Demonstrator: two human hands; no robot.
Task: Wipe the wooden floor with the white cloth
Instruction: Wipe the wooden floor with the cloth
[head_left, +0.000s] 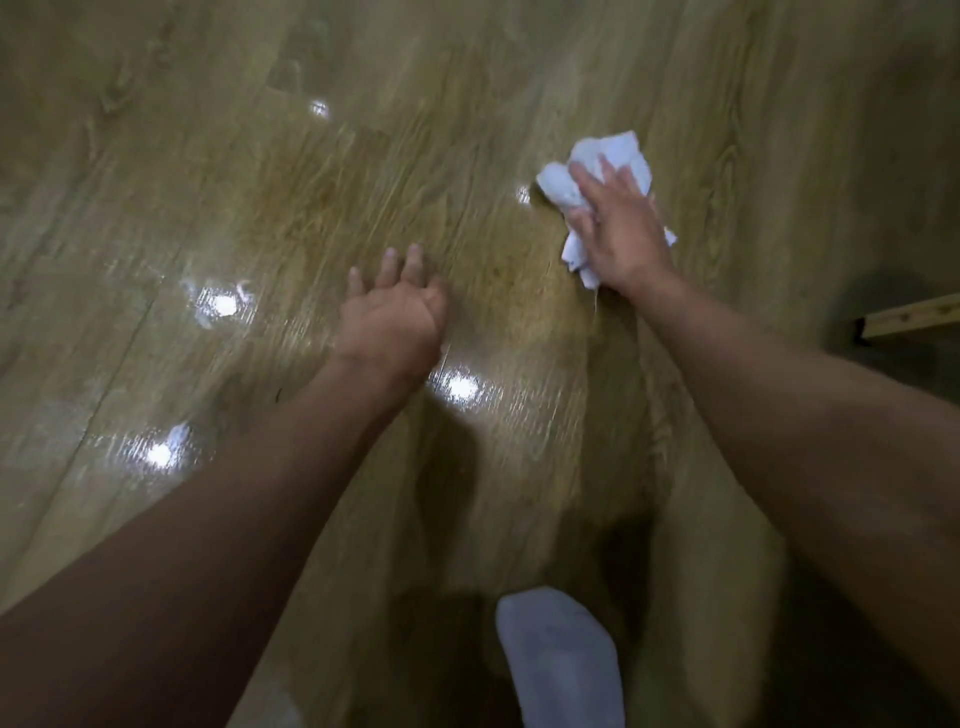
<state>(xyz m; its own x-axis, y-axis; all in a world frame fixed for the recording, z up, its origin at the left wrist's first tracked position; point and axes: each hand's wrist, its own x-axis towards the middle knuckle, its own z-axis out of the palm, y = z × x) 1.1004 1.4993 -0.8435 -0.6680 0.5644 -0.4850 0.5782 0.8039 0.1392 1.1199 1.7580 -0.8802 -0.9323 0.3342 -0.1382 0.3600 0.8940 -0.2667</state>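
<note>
Nearest, at 6 o'clock: a foot in a white sock (561, 660), blurred, heel cut off by the lower edge. Reaching up and inward, the left forearm (208, 509) from 7 o'clock and the right forearm (805, 415) from 4 o'clock, both bare, elbows out of frame.

Just left of centre, the left hand (392, 317), palm down on the wooden floor (234, 218), fingers straight and slightly apart, holding nothing. Three fingertips plain, the rest lost in blur.

Farther off, toward 1 o'clock, the right hand (621, 228) laid flat on the white cloth (615, 153), fingers spread and pressing it to the boards, not curled round it. Thumb hard to tell from the folds. Cloth crumpled, largely covered by the palm, showing past the fingertips and at either side of the wrist.

At 3 o'clock, a pale wooden bar (909, 314), cut by the right edge, identity unclear.

From 8 round to 12 o'clock, glare spots (462, 387) on glossy planks, grain smeared by motion blur.
</note>
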